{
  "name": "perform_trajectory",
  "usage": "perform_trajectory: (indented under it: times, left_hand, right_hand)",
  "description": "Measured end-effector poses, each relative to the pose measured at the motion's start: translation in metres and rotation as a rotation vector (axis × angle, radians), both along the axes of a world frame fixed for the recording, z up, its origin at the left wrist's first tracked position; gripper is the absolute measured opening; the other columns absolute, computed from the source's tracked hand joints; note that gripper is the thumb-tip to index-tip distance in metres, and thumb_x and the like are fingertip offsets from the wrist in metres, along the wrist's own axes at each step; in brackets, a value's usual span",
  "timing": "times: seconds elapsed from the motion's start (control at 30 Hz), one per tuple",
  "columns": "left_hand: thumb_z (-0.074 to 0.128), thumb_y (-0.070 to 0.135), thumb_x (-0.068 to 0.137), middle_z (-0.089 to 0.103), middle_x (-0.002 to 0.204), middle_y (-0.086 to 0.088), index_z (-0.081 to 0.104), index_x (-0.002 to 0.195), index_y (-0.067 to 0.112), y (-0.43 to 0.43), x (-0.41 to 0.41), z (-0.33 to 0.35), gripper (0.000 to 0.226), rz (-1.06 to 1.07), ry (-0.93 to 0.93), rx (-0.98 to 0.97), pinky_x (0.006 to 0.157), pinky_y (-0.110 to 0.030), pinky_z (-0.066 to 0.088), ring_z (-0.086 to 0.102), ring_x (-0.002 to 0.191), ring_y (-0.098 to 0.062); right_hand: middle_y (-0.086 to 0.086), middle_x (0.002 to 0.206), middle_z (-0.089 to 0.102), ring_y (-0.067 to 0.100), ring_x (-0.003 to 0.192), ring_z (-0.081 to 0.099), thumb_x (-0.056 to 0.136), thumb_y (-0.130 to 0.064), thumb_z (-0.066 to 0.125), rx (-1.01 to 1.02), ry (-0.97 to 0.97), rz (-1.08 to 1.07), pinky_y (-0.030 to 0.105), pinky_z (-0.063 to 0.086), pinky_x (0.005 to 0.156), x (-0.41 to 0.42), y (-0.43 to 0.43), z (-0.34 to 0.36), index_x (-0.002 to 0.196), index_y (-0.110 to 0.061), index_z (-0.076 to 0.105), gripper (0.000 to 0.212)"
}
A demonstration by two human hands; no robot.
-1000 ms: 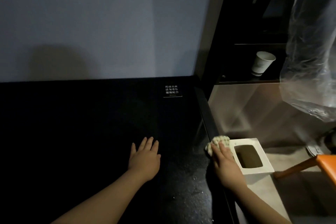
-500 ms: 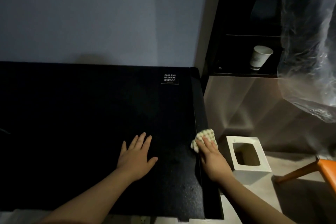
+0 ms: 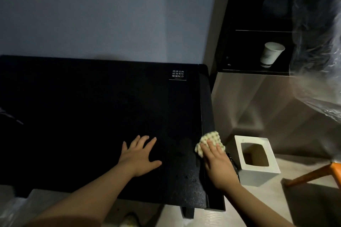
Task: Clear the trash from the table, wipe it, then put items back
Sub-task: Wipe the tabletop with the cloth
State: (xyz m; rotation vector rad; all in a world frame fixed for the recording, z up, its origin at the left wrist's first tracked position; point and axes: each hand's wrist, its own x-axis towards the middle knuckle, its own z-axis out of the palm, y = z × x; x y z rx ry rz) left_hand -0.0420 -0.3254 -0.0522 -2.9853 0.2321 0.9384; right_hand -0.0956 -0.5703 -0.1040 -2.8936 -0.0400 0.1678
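Note:
A black table (image 3: 88, 108) fills the left and middle of the head view, against a grey-blue wall. My left hand (image 3: 138, 155) lies flat on the tabletop with its fingers spread. My right hand (image 3: 215, 162) presses a pale bumpy cloth (image 3: 209, 138) onto the table's right edge with straight fingers. A small white-lettered label (image 3: 177, 74) is stuck near the table's far right corner. Fine specks show on the surface near the front right.
A white square bin (image 3: 258, 171) with an open top stands on the floor just right of the table. A paper cup (image 3: 271, 54) sits on a dark shelf (image 3: 254, 71) at upper right. Clear plastic sheeting (image 3: 319, 42) hangs at right. An orange chair leg (image 3: 313, 173) crosses the lower right.
My view has pulled back, so the table's front edge now shows. My right hand and the cloth have slid slightly along the right edge. The left hand stays flat.

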Motion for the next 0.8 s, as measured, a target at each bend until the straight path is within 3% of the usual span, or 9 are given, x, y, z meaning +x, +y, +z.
perform_trajectory:
  times: [0.03,0.1,0.17,0.23,0.37,0.47,0.57,0.7,0.8]
  left_hand:
    - [0.04,0.068,0.087,-0.011,0.159,0.007,-0.007,0.15,0.036,0.0,-0.001,0.0,0.085,0.001,0.002,0.001,0.116,-0.051,-0.006,-0.013,0.147,-0.019]
    - [0.04,0.067,0.087,-0.011,0.159,0.006,-0.007,0.15,0.035,-0.001,-0.001,0.0,0.085,0.004,0.004,-0.008,0.116,-0.051,-0.005,-0.013,0.147,-0.02]
    - [0.04,0.067,0.087,-0.01,0.159,0.006,-0.007,0.15,0.035,0.0,0.0,0.0,0.084,-0.004,0.005,-0.013,0.116,-0.051,-0.005,-0.013,0.147,-0.02]
    - [0.039,0.067,0.087,-0.01,0.159,0.006,-0.007,0.15,0.035,0.0,-0.001,-0.001,0.084,-0.004,0.001,-0.008,0.116,-0.051,-0.005,-0.013,0.147,-0.02]
    - [0.04,0.067,0.087,-0.008,0.16,0.005,-0.006,0.15,0.034,-0.001,0.0,-0.002,0.084,-0.003,-0.013,-0.005,0.116,-0.051,-0.005,-0.012,0.147,-0.021]
    - [0.04,0.067,0.087,-0.008,0.16,0.005,-0.006,0.15,0.034,-0.001,0.0,-0.001,0.084,-0.006,-0.01,-0.004,0.116,-0.051,-0.004,-0.011,0.147,-0.021]
    - [0.04,0.067,0.087,-0.008,0.16,0.005,-0.005,0.151,0.034,0.001,0.0,-0.001,0.085,-0.014,-0.011,-0.02,0.116,-0.05,-0.005,-0.011,0.147,-0.021]
    - [0.041,0.067,0.087,-0.007,0.16,0.005,-0.005,0.151,0.034,0.004,0.001,0.0,0.085,-0.036,-0.007,-0.043,0.116,-0.051,-0.006,-0.012,0.147,-0.02]
    - [0.043,0.066,0.087,-0.006,0.16,0.005,-0.004,0.151,0.034,0.005,0.004,0.002,0.086,-0.038,0.01,-0.042,0.116,-0.051,-0.004,-0.011,0.147,-0.021]
  right_hand:
    - [0.006,0.158,0.012,0.03,0.146,0.013,0.096,-0.019,0.037,0.047,0.012,-0.017,0.029,0.002,0.116,-0.003,0.004,0.001,0.149,-0.021,0.024,0.055]
    - [0.01,0.148,0.039,0.035,0.135,0.038,0.091,-0.02,0.042,0.082,-0.073,0.003,0.028,0.013,0.116,-0.021,0.009,-0.004,0.14,-0.018,0.043,0.048]
    - [0.004,0.135,0.053,0.03,0.129,0.042,0.1,-0.034,0.022,0.052,-0.142,0.03,0.025,0.011,0.114,-0.046,0.011,-0.01,0.128,-0.022,0.048,0.04]
    - [0.001,0.132,0.057,0.025,0.128,0.035,0.101,-0.042,0.004,0.024,-0.063,0.026,0.024,0.007,0.112,-0.058,0.012,-0.014,0.127,-0.024,0.045,0.052]
    - [0.005,0.134,0.057,0.032,0.124,0.051,0.095,-0.039,0.027,-0.017,-0.065,0.034,0.037,0.043,0.1,-0.022,0.011,-0.007,0.13,-0.024,0.051,0.045]
    - [0.008,0.152,0.028,0.037,0.138,0.032,0.088,-0.04,0.024,-0.037,-0.003,-0.046,0.043,0.027,0.112,0.01,0.013,0.002,0.143,-0.019,0.039,0.061]
    - [0.007,0.136,0.054,0.033,0.122,0.054,0.095,-0.036,0.022,-0.021,-0.055,0.013,0.038,0.04,0.103,-0.015,0.024,-0.002,0.132,-0.019,0.048,0.048]
    - [-0.004,0.141,0.047,0.017,0.133,0.035,0.1,-0.04,0.003,-0.018,-0.041,0.165,0.029,0.011,0.11,-0.055,0.021,-0.003,0.131,-0.026,0.044,0.053]
    - [0.004,0.133,0.057,0.029,0.12,0.056,0.1,-0.039,0.018,0.001,0.038,0.125,0.031,0.028,0.11,-0.014,0.01,-0.004,0.13,-0.024,0.05,0.047]
